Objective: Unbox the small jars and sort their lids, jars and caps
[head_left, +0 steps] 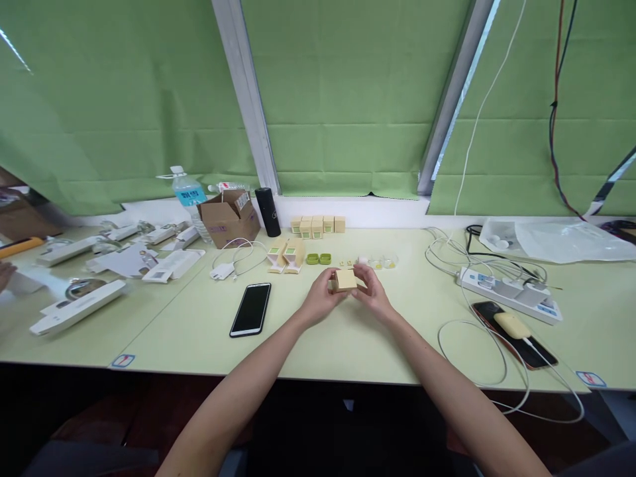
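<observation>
A small pale yellow box is held between my two hands above the table. My left hand grips its left side, fingers curled round it. On the opposite side my right hand closes on it with thumb and fingers. Just beyond lie an open green case, a few tiny yellowish pieces and some clear round pieces, too small to make out well. Two opened small boxes with green labels stand left of the green case. Farther back, several similar closed boxes stand grouped near the wall.
A phone lies to the left, with a white charger behind it. A cardboard box, a black bottle and a large water bottle stand behind. Right are a power strip, loose cables and another phone. Someone's hand shows far left.
</observation>
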`<action>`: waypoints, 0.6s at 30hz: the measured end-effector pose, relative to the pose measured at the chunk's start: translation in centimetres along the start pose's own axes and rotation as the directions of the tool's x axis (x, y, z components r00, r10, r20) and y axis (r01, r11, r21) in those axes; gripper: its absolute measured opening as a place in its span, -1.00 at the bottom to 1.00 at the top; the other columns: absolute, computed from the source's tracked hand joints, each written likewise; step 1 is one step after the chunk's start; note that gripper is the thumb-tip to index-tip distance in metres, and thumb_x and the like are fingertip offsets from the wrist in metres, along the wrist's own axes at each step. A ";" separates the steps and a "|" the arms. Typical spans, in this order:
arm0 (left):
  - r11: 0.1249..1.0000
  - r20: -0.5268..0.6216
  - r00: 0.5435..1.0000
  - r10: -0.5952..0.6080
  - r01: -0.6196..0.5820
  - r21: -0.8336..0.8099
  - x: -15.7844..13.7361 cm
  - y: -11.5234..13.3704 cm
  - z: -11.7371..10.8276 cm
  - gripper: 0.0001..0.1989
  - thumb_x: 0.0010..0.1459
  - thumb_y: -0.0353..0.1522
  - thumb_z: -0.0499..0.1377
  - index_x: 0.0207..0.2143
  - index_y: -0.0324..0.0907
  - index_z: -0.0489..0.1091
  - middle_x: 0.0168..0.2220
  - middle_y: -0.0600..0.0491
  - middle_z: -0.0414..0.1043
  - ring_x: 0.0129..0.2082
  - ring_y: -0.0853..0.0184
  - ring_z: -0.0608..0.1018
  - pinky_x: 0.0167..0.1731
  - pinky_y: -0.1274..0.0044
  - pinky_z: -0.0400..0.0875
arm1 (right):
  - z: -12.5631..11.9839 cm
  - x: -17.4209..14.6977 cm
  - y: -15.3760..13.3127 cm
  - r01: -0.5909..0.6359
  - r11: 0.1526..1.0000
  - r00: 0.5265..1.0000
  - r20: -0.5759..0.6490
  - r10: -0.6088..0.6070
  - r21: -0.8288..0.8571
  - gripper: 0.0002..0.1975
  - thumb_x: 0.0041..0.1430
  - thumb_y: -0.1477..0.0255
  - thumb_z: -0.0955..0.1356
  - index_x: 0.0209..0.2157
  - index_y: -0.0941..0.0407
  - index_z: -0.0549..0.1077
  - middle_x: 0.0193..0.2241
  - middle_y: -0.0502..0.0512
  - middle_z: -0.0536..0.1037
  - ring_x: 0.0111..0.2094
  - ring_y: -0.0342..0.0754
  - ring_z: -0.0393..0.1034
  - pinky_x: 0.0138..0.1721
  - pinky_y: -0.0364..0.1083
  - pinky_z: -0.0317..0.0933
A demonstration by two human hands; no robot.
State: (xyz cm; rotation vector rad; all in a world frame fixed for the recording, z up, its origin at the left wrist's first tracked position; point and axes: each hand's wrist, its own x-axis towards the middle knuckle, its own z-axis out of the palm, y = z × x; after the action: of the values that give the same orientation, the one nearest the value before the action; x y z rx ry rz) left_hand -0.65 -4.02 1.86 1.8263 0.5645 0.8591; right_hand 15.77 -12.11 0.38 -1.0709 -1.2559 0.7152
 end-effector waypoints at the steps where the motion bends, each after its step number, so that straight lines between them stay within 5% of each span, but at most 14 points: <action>1: 0.996 -0.031 0.999 0.027 -0.025 0.080 0.0 -0.1 -0.1 -0.51 0.08 -0.40 0.36 0.07 -0.12 0.36 0.09 -0.09 0.43 0.09 0.12 0.50 -0.05 0.31 0.53 | -0.1 0.0 -0.1 -0.009 1.000 1.000 -0.008 0.009 -0.009 -0.43 0.13 0.18 0.46 0.13 -0.08 0.25 0.15 0.20 0.40 0.23 0.14 0.29 0.12 0.16 0.33; 6: 0.907 -0.050 0.973 0.226 -0.192 0.375 0.0 -0.5 -0.4 -0.50 0.10 -0.47 0.33 0.10 -0.07 0.37 0.08 -0.05 0.44 0.13 0.14 0.47 0.13 0.22 0.44 | 0.0 -0.1 -0.2 -0.060 0.998 0.998 -0.029 0.060 0.002 -0.42 0.17 0.11 0.43 0.14 -0.05 0.23 0.02 0.21 0.49 -0.07 0.09 0.49 -0.10 0.13 0.46; 12: 0.741 0.007 0.885 0.465 -0.393 0.545 -0.1 -1.0 -0.4 -0.43 0.19 -0.45 0.28 0.23 -0.09 0.22 0.12 -0.11 0.43 0.18 0.08 0.42 0.12 0.15 0.44 | 0.3 -0.1 -0.6 -0.025 1.000 0.998 -0.059 0.025 -0.010 -0.47 0.20 0.07 0.41 0.10 -0.02 0.26 -0.04 0.21 0.50 -0.11 0.09 0.51 -0.11 0.12 0.46; 18: 0.653 0.084 0.858 0.507 -0.445 0.613 -0.2 -0.9 -0.5 -0.41 0.09 -0.64 0.14 0.17 -0.14 0.25 0.07 -0.12 0.42 0.14 0.08 0.41 0.10 0.14 0.46 | 0.2 -0.2 -0.5 -0.012 0.989 0.996 -0.090 -0.001 -0.145 -0.55 0.21 0.16 0.38 0.08 -0.01 0.28 -0.09 0.16 0.48 -0.14 0.04 0.48 -0.18 0.04 0.46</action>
State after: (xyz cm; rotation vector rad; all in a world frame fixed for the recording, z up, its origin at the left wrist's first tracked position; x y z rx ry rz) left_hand -1.18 -3.49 1.06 2.6283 0.4497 1.2187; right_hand 15.47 -12.46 0.78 -1.2132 -1.2424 0.5792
